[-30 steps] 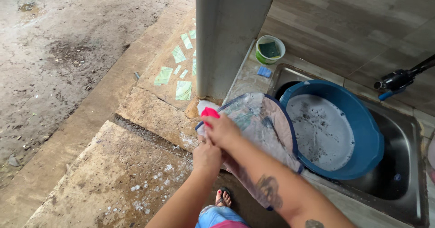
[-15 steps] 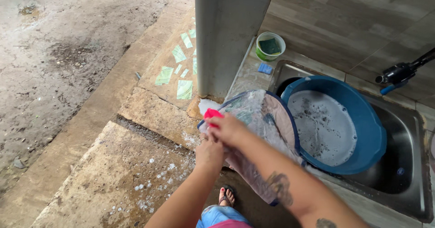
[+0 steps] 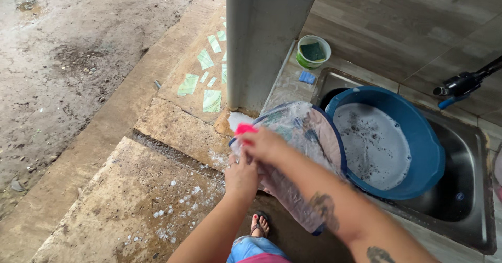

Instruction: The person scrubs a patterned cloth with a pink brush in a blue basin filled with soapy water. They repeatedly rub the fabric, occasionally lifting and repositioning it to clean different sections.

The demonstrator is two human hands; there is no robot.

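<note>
My left hand (image 3: 241, 175) grips the lower edge of a soapy round pan lid (image 3: 306, 132) with a dark blue rim, held tilted beside the sink. My right hand (image 3: 266, 143) presses a pink sponge (image 3: 244, 129) onto the lid's foamy surface near its upper left edge. A blue plastic basin (image 3: 426, 148) holding grey soapy water sits in the steel sink (image 3: 470, 205), right behind the lid.
A grey concrete pillar (image 3: 261, 38) rises just beyond the lid. A small green tub with a scouring pad (image 3: 313, 51) and a blue scrap (image 3: 307, 77) lie on the counter. A black tap (image 3: 463, 82) juts in at the right. Foam flecks dot the concrete step (image 3: 130, 205).
My right hand with the pink sponge has shifted slightly across the lid's upper edge. The left hand keeps its hold on the lid.
</note>
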